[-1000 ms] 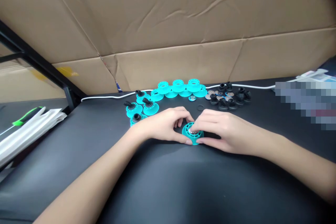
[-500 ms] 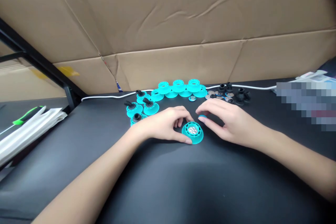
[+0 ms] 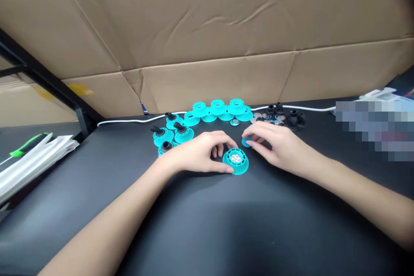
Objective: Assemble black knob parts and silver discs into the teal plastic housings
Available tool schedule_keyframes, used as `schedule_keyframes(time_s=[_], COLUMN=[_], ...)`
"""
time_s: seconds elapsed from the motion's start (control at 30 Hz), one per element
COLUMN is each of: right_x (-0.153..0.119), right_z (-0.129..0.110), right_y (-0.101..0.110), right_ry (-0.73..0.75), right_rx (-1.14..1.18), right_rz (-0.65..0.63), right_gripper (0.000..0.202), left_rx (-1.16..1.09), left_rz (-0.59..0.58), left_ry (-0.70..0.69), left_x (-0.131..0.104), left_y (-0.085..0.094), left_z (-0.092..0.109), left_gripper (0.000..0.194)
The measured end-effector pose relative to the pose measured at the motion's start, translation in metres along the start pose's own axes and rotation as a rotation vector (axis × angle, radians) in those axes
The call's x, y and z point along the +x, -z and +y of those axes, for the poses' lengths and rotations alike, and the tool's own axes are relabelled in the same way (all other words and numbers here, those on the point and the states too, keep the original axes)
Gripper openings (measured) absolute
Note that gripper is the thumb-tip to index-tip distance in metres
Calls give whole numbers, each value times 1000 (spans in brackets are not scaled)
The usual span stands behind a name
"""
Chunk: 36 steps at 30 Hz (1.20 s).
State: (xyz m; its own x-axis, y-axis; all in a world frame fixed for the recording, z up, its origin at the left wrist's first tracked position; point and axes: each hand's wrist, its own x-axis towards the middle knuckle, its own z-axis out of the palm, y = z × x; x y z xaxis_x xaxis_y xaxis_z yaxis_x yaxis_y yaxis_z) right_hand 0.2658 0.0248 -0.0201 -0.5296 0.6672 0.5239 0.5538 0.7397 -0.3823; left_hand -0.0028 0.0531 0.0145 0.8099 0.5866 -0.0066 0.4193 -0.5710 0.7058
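Note:
My left hand (image 3: 211, 153) is closed around the left side of a turquoise flared plastic ring (image 3: 236, 168), which sits on the black table. A silvery patterned disc (image 3: 236, 158) lies in the middle of this ring. Just to the right, my right hand (image 3: 270, 142) pinches a small blue-edged round disc (image 3: 246, 142) between thumb and fingers, apart from the ring. Behind the right hand lie several similar silvery discs (image 3: 258, 116), partly hidden by its fingers, and a single blue-rimmed disc (image 3: 234, 123) lies near the turquoise rings.
Several turquoise rings (image 3: 217, 106) are stacked at the back. Left of them stand turquoise rings with black nozzle-like tops (image 3: 184, 131). Loose black parts (image 3: 295, 118) lie at the back right. A white cable (image 3: 129, 120) runs along the cardboard wall (image 3: 207, 69). White packets (image 3: 42, 161) lie at far left.
The disc in my right hand has tilted, showing more of its blue face, and the fingertips have closed on it. My left hand keeps its hold on the ring. The view shifts slightly.

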Motion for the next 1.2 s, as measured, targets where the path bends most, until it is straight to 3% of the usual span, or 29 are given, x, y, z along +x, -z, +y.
schedule_keyframes(time_s=[0.13,0.47,0.83,1.2], right_x=[5,2,2,-4], right_z=[-15,-21,-15,-27], right_y=[5,6,7,5], right_ry=[37,140,150,125], right_rx=[131,244,176,-7], right_rz=[86,-82,-132,-271], right_gripper=[12,19,13,35], left_rx=[-2,7,12,28], left_rz=[-2,-14,-17,-22], left_ry=[-8,-1,16,-10], left_x=[0,-1,-2,0], left_y=[1,1,1,1], left_z=[-2,-3,-2,-5], left_gripper=[51,43,52,51])
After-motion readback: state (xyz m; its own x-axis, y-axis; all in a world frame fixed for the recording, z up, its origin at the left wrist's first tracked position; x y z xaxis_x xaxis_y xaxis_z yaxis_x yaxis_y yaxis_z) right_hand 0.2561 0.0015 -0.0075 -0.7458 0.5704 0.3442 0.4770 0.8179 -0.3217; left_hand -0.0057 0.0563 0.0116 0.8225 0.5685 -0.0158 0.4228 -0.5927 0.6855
